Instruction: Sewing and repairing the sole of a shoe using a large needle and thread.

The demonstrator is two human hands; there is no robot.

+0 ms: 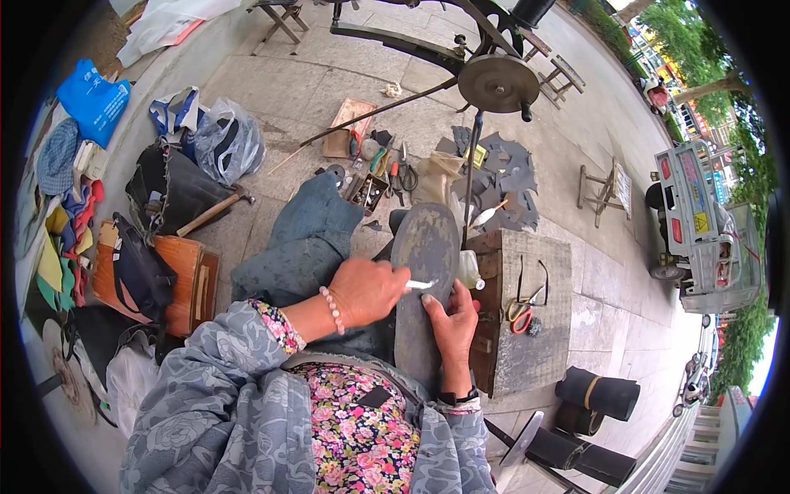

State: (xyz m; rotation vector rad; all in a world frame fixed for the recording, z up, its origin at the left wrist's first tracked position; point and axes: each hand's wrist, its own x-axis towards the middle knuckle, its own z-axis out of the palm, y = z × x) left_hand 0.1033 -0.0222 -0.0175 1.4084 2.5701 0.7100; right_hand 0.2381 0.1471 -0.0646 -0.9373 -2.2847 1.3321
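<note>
A: In the head view, what is each hand doing?

B: The left hand [366, 290] has its fingers curled together, pinching a small white stick [420, 285], perhaps chalk; I cannot tell. The stick's tip pokes out past the fingertips, toward the right hand. The right hand [451, 317] lies against the dark shoe sole [425, 272], thumb up and fingers wrapped round the sole's right edge, pressing it steady.

A: And the sole itself?

B: It stands lengthwise between the two hands, running from above the fingertips down toward the person's lap. The stick's tip sits over its surface, just beside the right thumb.

A: What lies around the fingers?

B: Right of the right hand, a worn wooden block [527, 313] carries scissors with orange handles [521, 311]. Beyond the fingertips, a tray of small tools [368, 191] and dark leather scraps [502, 177] lie on the pavement. Well left of the left hand rests a hammer [216, 211]. A bead bracelet [331, 309] circles the left wrist.
</note>
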